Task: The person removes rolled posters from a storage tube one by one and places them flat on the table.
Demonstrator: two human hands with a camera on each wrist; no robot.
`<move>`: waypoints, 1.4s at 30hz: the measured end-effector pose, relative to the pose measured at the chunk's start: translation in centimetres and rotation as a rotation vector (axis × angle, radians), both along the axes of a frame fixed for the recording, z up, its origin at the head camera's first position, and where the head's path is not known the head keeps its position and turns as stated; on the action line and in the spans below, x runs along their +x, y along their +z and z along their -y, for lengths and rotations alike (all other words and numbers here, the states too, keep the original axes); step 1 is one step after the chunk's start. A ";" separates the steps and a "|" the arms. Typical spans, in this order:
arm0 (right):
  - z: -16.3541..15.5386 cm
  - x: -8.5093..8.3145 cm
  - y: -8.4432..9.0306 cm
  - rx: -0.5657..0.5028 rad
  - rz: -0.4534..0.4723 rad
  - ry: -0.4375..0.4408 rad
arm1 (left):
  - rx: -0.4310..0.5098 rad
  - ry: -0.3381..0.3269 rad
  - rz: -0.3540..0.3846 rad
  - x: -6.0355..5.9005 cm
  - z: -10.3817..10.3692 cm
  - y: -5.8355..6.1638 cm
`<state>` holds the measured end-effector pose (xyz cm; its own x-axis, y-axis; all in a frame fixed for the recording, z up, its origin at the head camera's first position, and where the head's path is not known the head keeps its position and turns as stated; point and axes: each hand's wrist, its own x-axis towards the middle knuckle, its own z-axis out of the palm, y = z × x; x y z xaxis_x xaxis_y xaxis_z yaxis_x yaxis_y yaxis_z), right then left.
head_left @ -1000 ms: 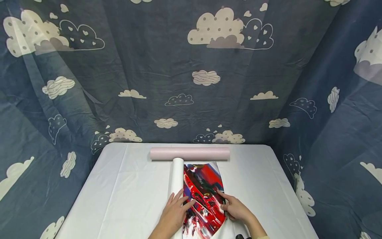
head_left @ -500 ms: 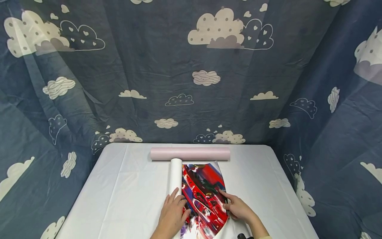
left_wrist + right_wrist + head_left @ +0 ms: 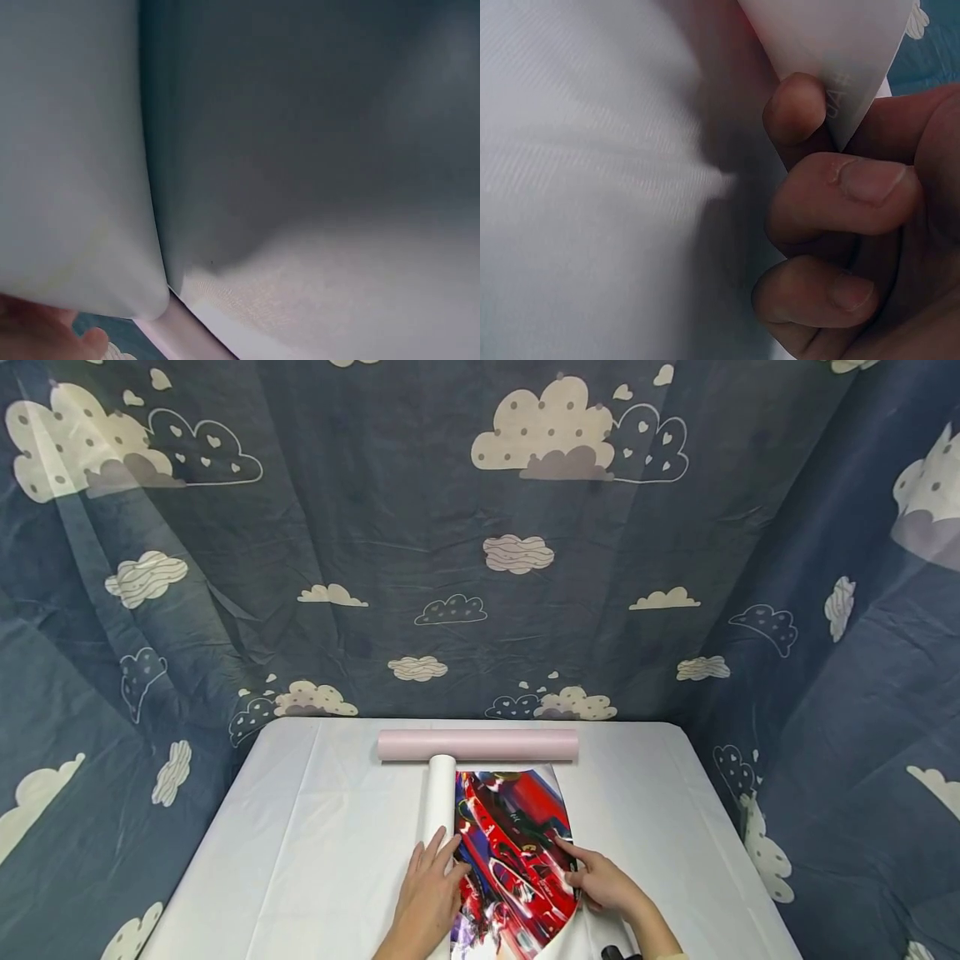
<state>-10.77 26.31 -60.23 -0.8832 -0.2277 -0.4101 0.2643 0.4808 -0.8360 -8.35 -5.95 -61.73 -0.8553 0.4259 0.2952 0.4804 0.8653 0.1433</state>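
A glossy poster (image 3: 510,852) with a red racing-car picture lies partly unrolled on the white table. Its left part is still a white roll (image 3: 441,793), standing lengthwise away from me. My left hand (image 3: 427,889) rests on this roll with fingers extended, the thumb reaching onto the picture's left edge. In the left wrist view the roll (image 3: 75,157) fills the left side, and only a bit of the hand (image 3: 37,334) shows. At the poster's right edge my right hand (image 3: 606,885) pinches the sheet. Its fingers (image 3: 840,195) curl under the pale back (image 3: 847,45) in the right wrist view.
A pink roll (image 3: 477,745) lies crosswise just beyond the poster's far end. White cloth covers the table (image 3: 337,835). A dark blue curtain (image 3: 420,527) with cloud prints hangs behind and on both sides. A small black object (image 3: 613,952) shows beside the right wrist.
The white roll and my left hand have shifted slightly left, while my right hand has moved a little right with the poster's edge. More of the picture's width shows.
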 end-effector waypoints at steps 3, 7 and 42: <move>-0.2 0.1 -0.1 0.003 0.001 -0.008 | -0.029 -0.042 0.022 0.0 0.2 0.3; -0.5 0.1 -0.2 0.001 0.008 -0.009 | -0.084 -0.058 0.026 0.1 0.4 0.7; -3.1 0.4 0.3 0.036 0.027 -0.049 | -0.041 -0.068 -0.089 -0.3 1.7 0.4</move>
<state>-10.33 29.46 -59.92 -0.8815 -0.1692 -0.4409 0.3101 0.4966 -0.8107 -8.60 -7.60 -61.38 -0.7953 0.4950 0.3501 0.5471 0.8347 0.0628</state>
